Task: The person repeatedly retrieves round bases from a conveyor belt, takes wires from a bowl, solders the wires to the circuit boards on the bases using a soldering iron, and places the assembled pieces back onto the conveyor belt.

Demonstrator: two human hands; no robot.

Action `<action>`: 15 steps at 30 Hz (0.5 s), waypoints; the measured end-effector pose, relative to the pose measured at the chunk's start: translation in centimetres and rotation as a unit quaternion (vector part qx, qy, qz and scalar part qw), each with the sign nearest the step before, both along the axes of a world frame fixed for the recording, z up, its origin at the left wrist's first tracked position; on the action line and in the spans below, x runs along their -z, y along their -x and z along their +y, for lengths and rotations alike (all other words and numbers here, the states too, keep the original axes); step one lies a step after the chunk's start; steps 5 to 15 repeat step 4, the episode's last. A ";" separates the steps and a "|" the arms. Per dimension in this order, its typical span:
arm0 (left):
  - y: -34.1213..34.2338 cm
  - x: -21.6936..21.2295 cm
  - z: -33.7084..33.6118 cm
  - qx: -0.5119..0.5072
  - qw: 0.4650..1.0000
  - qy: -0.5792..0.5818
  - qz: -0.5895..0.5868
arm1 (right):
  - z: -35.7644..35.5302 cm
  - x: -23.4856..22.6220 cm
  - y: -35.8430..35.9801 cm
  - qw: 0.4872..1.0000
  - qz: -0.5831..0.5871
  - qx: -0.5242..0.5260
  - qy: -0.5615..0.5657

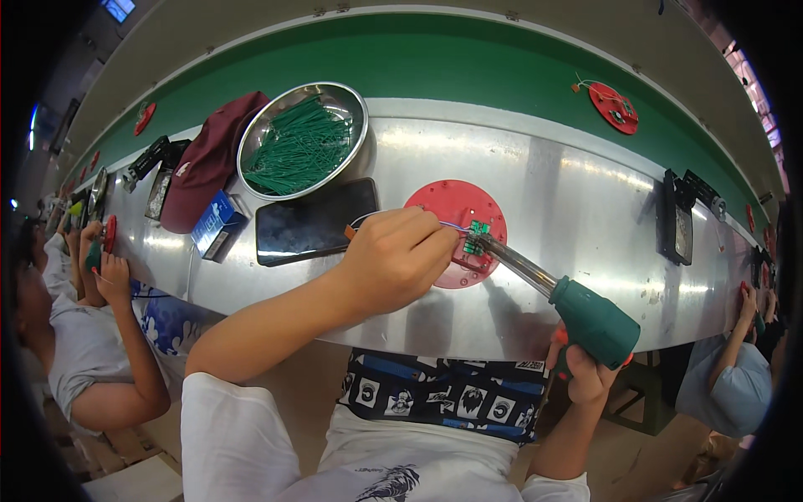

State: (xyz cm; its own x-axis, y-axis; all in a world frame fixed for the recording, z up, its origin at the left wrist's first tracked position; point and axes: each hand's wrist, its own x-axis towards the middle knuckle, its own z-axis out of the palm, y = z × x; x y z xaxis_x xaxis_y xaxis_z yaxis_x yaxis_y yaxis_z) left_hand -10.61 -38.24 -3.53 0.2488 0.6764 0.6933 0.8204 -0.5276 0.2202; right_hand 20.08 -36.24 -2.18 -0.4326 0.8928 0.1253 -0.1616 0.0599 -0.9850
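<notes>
Head view, looking straight down at my hands over the steel tabletop [577, 201].

My left hand [393, 259] comes in from the lower left with the forearm angled up and to the right. It's curled into a loose fist, fingertips pinched on a thin wire [452, 225] right at the little green board [478, 235]. That board sits on the red disc [456, 233], which lies flat on the tabletop near its front edge.

My right hand [585, 368] is low, below the tabletop edge, wrapped tight around the green handle of the soldering iron [569, 305]. The iron slants up and to the left, and its tip meets the board just beside my left fingertips.

Room-wise, the left side is crowded: a black phone [314, 222] is just beside the disc, behind it a steel bowl [303, 140] of green wires, then a maroon cap [209, 159] and a small blue box [216, 222]. Right of the disc the tabletop is bare up to a dark fixture [677, 217]. Behind runs a green belt [435, 63] with another red disc [613, 108] on it. Other people are working on both sides of me, close to my elbows.
</notes>
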 end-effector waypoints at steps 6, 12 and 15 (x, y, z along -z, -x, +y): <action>0.1 -0.1 0.0 -0.006 1.000 0.026 0.014 | 0.4 0.4 -0.3 1.000 -0.013 -0.011 -0.005; 0.1 -0.1 0.0 -0.006 1.000 0.026 0.014 | 0.4 0.4 -0.3 1.000 -0.013 -0.011 -0.005; 0.1 -0.1 0.0 -0.006 1.000 0.026 0.014 | 0.4 0.4 -0.3 1.000 -0.013 -0.011 -0.005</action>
